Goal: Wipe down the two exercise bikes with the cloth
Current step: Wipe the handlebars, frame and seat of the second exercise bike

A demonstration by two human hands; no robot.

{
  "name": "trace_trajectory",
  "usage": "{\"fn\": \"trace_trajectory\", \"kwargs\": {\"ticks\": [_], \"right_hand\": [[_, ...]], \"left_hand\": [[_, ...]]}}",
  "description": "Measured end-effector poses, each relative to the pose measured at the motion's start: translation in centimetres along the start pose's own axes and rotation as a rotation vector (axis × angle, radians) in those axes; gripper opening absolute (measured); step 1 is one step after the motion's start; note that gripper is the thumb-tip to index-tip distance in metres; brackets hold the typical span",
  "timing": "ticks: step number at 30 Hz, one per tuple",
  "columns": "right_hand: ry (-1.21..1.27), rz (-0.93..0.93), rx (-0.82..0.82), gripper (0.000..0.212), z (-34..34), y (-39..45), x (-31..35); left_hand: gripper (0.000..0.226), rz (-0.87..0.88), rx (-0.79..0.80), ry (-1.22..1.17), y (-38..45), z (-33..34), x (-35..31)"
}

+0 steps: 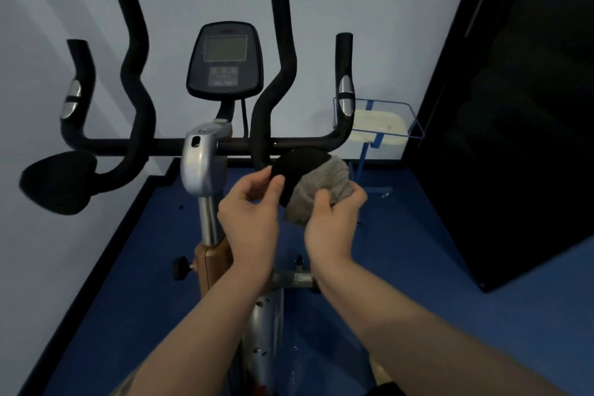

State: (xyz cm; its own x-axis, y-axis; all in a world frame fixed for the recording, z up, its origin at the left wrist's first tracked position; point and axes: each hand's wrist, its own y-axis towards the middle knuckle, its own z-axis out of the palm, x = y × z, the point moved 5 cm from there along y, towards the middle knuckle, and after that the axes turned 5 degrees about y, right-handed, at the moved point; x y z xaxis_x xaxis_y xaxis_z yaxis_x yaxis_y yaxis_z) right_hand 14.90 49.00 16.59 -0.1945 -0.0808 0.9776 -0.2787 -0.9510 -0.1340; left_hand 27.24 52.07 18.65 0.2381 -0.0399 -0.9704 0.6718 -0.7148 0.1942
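Blue flooring [418, 267] covered the lower half of the frame, edged by a dark border where it met the pale grey-white wall [369, 10] that filled the upper part. A tall black panel [514, 106] stood along the right side, its surface too dark to read.

One exercise bike [205, 170] was in view, rising through the centre from the bottom edge: a silver stem, a wood-coloured post section below it, and a black crossbar. Four black handlebar uprights rose from that bar, two long curved ones and two shorter ones with silver sensor bands. Two black elbow pads hung below the bar; the left pad [59, 182] sat at the middle left, and the right pad [297, 167] lay at the centre, half hidden. One console [225, 61] with a grey screen stood above the stem.

A blue wire rack [376, 125] holding a pale board stood behind the bike at the middle right, partly blocked by the right short handle.

One grey cloth [321, 193] lay bunched against the right pad. The right hand [334, 225] gripped it with curled fingers. The left hand [250, 212] pinched the pad's near edge between thumb and fingertips.
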Motion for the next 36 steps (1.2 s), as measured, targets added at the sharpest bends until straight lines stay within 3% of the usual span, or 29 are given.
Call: {"fn": "trace_trajectory", "kwargs": {"ticks": [3, 9, 11, 14, 19, 22, 25, 28, 32, 34, 36], "right_hand": [[0.008, 0.025, 0.027, 0.020, 0.1, 1.5, 0.7], [-0.605, -0.558, 0.020, 0.037, -0.7, 1.5, 3.1], [-0.782, -0.585, 0.160, 0.029, 0.9, 4.4, 4.7], [-1.172, -0.608, 0.517, 0.038, 4.6, 7.1, 5.5], [-1.087, -0.508, 0.798, 0.065, 5.2, 9.4, 5.3], [-1.229, -0.471, 0.903, 0.070, 6.7, 10.7, 5.4], [-1.393, -0.711, 0.946, 0.062, 9.4, 9.6, 5.5], [-1.206, -0.947, 1.154, 0.041, 10.2, 7.0, 5.7], [-1.048, -0.790, 1.513, 0.031, 8.7, 8.2, 6.4], [-1.138, -0.884, 1.538, 0.038, 10.2, 7.8, 6.1], [-1.255, -1.119, 1.481, 0.043, 12.0, 6.1, 5.8]], "left_hand": [[0.019, -0.009, 0.037, -0.009, 0.3, -0.2, 0.1], [0.020, -0.015, 0.072, 0.028, 0.9, -0.6, -0.2], [0.020, -0.021, 0.065, 0.038, 0.9, -0.5, -0.1], [0.018, -0.017, 0.032, 0.044, 0.7, -0.4, -0.2], [0.016, -0.031, -0.011, 0.081, 0.6, -0.5, -0.1], [0.013, -0.085, -0.037, 0.051, 0.5, -0.4, -0.1], [0.011, -0.111, -0.101, 0.030, 0.0, -0.2, -0.1], [0.012, -0.129, -0.157, 0.041, -0.7, -0.1, -0.1], [0.013, -0.146, -0.172, 0.071, -1.5, -0.2, -0.2], [0.013, -0.158, -0.219, 0.073, -2.0, -0.1, 0.0], [0.012, -0.175, -0.265, 0.073, -2.5, 0.2, 0.0]]}}
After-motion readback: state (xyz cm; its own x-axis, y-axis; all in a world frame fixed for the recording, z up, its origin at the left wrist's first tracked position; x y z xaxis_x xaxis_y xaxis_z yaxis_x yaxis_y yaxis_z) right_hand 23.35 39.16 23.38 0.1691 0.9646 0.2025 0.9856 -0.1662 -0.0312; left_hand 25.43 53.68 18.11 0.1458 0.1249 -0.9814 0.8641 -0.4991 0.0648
